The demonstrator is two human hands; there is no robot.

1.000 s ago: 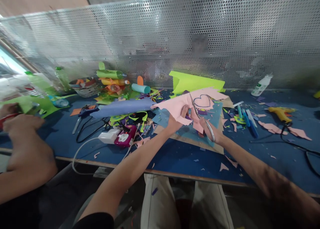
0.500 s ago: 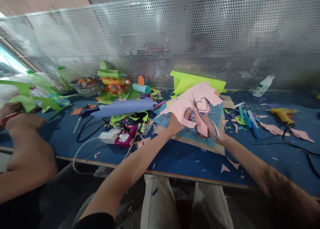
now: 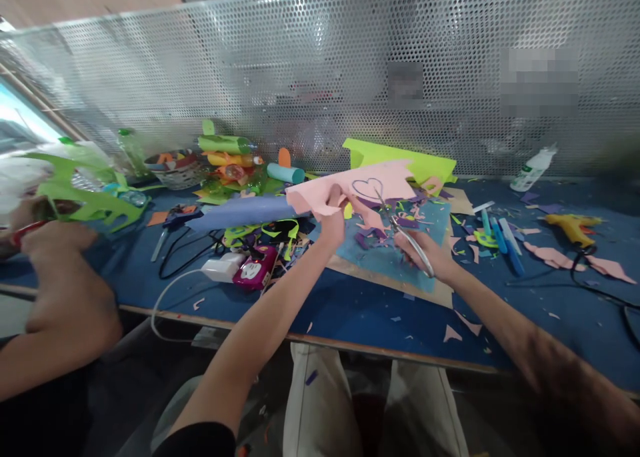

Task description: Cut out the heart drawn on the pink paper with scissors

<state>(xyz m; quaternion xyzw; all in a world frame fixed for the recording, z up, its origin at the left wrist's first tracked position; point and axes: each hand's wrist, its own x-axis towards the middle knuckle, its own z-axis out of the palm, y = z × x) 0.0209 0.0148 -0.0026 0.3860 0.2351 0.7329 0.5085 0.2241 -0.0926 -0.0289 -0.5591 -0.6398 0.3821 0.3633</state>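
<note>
My left hand (image 3: 334, 216) grips a sheet of pink paper (image 3: 330, 189) by its lower edge, above the table. A heart outline (image 3: 367, 188) is drawn in dark line on the sheet's right part. A cut pink strip (image 3: 367, 218) hangs down from the sheet. In my right hand (image 3: 425, 252) is a pair of scissors (image 3: 399, 225), fingers wrapped in the handles, blades pointing up and left. The tips lie near the heart in view; whether they touch the paper I cannot tell. Below are a blue sheet (image 3: 423, 275) and paper scraps.
A yellow-green sheet (image 3: 400, 156) stands behind. Rolled purple paper (image 3: 245, 212), a pink power adapter (image 3: 256, 268) and cables lie left. A yellow glue gun (image 3: 573, 229), cutters (image 3: 513, 250) and a white bottle (image 3: 534, 168) are right. Another person's arm (image 3: 70, 290) works with green paper (image 3: 75, 197).
My left hand has moved left with the pink paper. My right hand with the scissors has drawn apart from it, and the scraps beneath are uncovered. The other person's green paper has shifted.
</note>
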